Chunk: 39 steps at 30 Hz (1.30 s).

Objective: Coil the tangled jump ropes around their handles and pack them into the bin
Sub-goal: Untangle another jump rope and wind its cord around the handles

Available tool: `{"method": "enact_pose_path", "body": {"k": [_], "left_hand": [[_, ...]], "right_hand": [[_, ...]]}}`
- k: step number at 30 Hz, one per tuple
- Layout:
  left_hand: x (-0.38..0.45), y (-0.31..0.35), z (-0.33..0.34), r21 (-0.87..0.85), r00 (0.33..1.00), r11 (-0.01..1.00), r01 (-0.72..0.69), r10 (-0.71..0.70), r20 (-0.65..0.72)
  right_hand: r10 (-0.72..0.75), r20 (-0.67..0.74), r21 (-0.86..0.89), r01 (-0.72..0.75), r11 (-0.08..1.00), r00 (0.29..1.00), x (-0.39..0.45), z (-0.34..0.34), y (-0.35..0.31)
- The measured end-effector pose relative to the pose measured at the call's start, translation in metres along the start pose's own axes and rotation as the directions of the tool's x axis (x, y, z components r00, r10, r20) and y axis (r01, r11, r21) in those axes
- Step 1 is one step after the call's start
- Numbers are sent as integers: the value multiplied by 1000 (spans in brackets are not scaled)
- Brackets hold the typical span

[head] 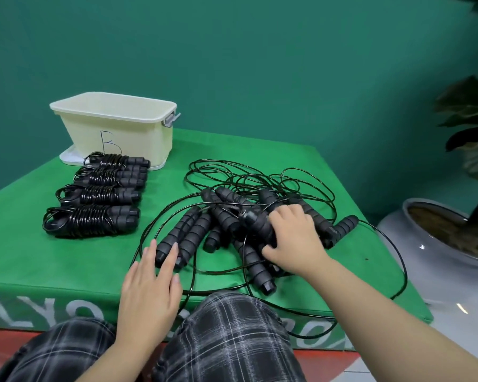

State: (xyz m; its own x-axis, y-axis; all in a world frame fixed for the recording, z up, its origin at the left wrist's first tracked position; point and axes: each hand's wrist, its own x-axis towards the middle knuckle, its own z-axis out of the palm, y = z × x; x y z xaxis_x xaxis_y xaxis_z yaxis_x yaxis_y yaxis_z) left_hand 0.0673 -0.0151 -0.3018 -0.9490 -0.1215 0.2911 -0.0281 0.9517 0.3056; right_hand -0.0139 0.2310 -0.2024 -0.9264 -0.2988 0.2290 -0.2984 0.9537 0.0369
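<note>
Right hand (pixel 291 238): fingers curled over the middle of the tangled pile, thumb hooked under, gripping one black foam handle (pixel 255 220) that points up and to the left. Left hand (pixel 149 282): flat, fingers straight and slightly spread, palm down on the worktop (pixel 53 260); fingertips touch the near ends of two handles (pixel 182 238) lying side by side at the left of the pile. It grips nothing.

Tangled jump ropes (pixel 260 216): many black handles heaped at centre-right of the green worktop, thin black cords looping around them toward the far edge and over the near edge, past the plaid-clad knees (pixel 226 337).

Coiled ropes (pixel 100 197): four bundles, cord wound round paired handles, lying in a row at left, running from near to far. The farthest bundle lies just in front of the bin.

Bin (pixel 116 128): cream plastic, open top, letter "B" on its near wall, far-left corner of worktop, standing on a white lid. Contents not visible.

Right of worktop: potted plant (pixel 453 230) on the floor.
</note>
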Motion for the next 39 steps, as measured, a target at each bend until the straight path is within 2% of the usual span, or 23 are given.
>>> {"method": "enact_pose_path", "body": {"k": [3, 6, 10, 12, 14, 16, 17, 19, 21, 25, 26, 30, 32, 34, 36, 38, 39], "left_hand": [[4, 1, -3, -130, 999, 991, 43, -44, -12], [12, 9, -15, -464, 988, 879, 110, -146, -42], [25, 37, -45, -711, 981, 703, 34, -161, -112], [36, 53, -60, -759, 991, 651, -24, -87, -106], [47, 65, -69, -677, 987, 720, -156, 83, -140], [59, 76, -73, -473, 951, 827, -304, 290, -105], [65, 81, -72, -339, 926, 868, -362, 375, -27], [74, 91, -67, -114, 875, 890, -441, 454, 168], [78, 96, -59, -69, 848, 889, -452, 453, 277], [78, 94, -45, -333, 887, 904, -270, 367, 279], [78, 92, -42, -343, 890, 905, -253, 357, 284], [75, 86, -38, -226, 873, 914, -337, 393, 289], [77, 86, -38, -309, 911, 893, -327, 385, 148], [83, 88, -40, -367, 954, 886, -283, 299, -14], [95, 92, -46, -328, 979, 923, -201, 197, -45], [108, 99, -53, -241, 990, 961, -139, 140, -9], [111, 103, -59, -231, 991, 964, -131, 126, -37]], "right_hand": [[-29, -34, 48, 30, 998, 999, -7, 6, -4], [-29, -34, 78, 32, 996, 999, -10, 5, -1], [-44, -36, 101, 48, 994, 998, -12, 4, 3], [-66, -33, 119, 69, 990, 997, -13, 3, 4], [-119, -19, 164, 121, 979, 993, -15, -1, 6], [-141, -14, 297, 139, 945, 990, -14, -7, 10], [-114, -27, 391, 116, 913, 993, -11, -11, 11], [11, -60, 533, 23, 846, 998, 1, -18, 19], [89, -44, 471, -58, 880, 995, 19, -23, 30], [28, 141, 254, -63, 965, 990, 42, -21, 43], [20, 182, 215, -60, 975, 983, 46, -21, 44], [-6, 237, 77, -13, 997, 972, 60, -24, 45], [-11, 196, 93, -8, 996, 981, 62, -30, 45], [-22, 87, 175, 7, 985, 996, 61, -41, 42], [-49, -53, 293, 62, 954, 997, 60, -56, 35], [-48, -170, 421, 117, 900, 984, 59, -73, 27], [-44, -210, 458, 138, 878, 977, 59, -81, 24]]}}
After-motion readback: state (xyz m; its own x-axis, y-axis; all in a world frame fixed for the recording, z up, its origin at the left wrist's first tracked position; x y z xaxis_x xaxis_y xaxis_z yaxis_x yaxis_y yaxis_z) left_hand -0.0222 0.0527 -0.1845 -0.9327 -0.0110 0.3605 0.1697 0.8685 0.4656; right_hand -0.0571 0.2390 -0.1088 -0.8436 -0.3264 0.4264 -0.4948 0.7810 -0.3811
